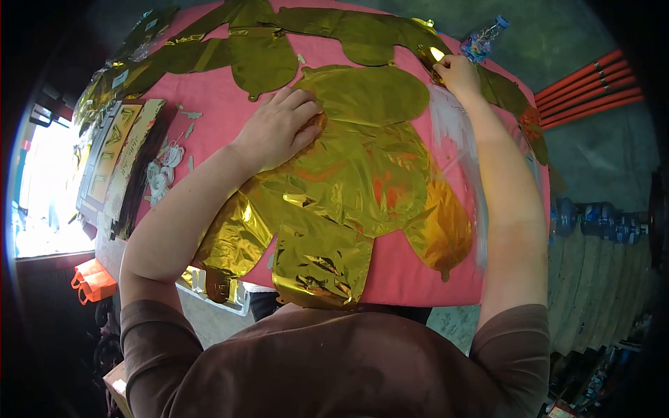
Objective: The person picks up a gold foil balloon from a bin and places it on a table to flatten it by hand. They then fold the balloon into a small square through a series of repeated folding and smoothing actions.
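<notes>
A stack of flat gold foil balloons point(348, 167) lies across the pink-covered table point(411, 268) in front of me. My left hand point(282, 125) rests on the stack's upper left side, palm down, thumb apart from the bent fingers. At the far right, my right hand point(458, 75) has its fingertips pinched at the edge of another gold foil balloon point(426, 54). Its fingers partly hide the spot they grip. Clear plastic strips point(453, 125) lie under my right forearm.
More flat gold balloons point(261, 63) line the far edge. At the left are printed cardboard packs point(115, 164), white string point(164, 171) and paper scraps. A plastic bottle point(484, 38) stands at the back right. Red poles point(589, 87) and large water bottles point(599, 219) are beyond the table.
</notes>
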Motion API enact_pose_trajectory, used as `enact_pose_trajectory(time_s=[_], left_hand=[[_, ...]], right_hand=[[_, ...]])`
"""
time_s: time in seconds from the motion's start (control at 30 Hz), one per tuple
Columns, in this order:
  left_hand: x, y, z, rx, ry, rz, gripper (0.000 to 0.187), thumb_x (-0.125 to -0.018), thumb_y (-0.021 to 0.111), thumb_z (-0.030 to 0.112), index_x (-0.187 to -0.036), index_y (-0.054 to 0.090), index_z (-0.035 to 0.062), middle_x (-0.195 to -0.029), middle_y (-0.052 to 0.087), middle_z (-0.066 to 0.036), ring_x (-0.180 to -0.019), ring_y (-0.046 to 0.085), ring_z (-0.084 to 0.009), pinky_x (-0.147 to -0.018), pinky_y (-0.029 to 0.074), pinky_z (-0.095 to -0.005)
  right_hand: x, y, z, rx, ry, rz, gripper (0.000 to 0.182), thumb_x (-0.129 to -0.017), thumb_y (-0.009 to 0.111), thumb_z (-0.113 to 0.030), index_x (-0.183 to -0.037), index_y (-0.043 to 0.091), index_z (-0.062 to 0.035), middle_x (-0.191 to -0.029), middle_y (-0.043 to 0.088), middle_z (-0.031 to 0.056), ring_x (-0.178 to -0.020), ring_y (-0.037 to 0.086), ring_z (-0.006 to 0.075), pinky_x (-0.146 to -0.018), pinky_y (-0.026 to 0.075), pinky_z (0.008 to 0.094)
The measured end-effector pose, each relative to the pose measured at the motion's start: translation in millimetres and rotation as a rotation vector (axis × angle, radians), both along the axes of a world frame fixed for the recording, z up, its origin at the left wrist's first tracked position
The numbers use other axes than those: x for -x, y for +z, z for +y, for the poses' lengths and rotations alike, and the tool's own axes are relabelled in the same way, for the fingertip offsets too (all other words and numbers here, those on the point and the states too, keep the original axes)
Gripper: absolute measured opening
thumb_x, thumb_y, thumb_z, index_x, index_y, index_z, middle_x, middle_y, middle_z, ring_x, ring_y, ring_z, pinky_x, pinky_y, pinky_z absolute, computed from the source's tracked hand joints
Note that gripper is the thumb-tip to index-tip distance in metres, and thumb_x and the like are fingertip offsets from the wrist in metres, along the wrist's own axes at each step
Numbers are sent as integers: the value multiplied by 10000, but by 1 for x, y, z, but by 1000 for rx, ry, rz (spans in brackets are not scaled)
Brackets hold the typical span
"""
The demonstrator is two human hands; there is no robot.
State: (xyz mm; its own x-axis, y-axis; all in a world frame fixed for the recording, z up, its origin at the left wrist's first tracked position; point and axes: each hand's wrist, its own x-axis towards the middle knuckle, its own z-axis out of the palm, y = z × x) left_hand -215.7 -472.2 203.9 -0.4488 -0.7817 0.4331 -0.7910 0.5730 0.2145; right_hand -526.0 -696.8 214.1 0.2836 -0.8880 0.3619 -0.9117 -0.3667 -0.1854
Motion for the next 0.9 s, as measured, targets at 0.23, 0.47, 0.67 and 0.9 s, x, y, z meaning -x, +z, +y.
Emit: enact_pose_trajectory(time_s=[0.23,0.47,0.67,0.9], left_hand=[[0,0,0,-7,12,-7,249,-858,559,215,-1036,564,40,-1058,529,-95,-1029,486,-285,-899,414,-370],[0,1,1,2,-3,1,254,-858,558,215,-1044,561,42,-1048,528,-93,-1019,488,-287,-892,415,-376],[1,2,-1,-15,10,-3,248,-855,558,206,-1043,558,45,-1051,525,-99,-1017,487,-292,-898,409,-380],[0,0,-1,-10,3,2,244,-852,558,203,-1041,553,48,-1062,519,-99,-1019,482,-290,-895,407,-382]], right_hand=[[17,-4,-25,4,70,-210,190,-778,688,-211,-760,662,-23,-628,624,77,-558,576,156,-537,441,315],[27,14,-14,-341,3,-699,228,-796,654,-107,-1000,587,-31,-753,571,8,-573,506,63,-469,405,239],[6,9,-1,58,137,-127,323,-799,531,-23,-1104,545,-127,-1043,575,141,-996,566,332,-790,455,418],[-12,23,15,-22,191,396,305,-785,572,-124,-1090,577,-138,-1109,514,99,-950,591,294,-764,475,425]])
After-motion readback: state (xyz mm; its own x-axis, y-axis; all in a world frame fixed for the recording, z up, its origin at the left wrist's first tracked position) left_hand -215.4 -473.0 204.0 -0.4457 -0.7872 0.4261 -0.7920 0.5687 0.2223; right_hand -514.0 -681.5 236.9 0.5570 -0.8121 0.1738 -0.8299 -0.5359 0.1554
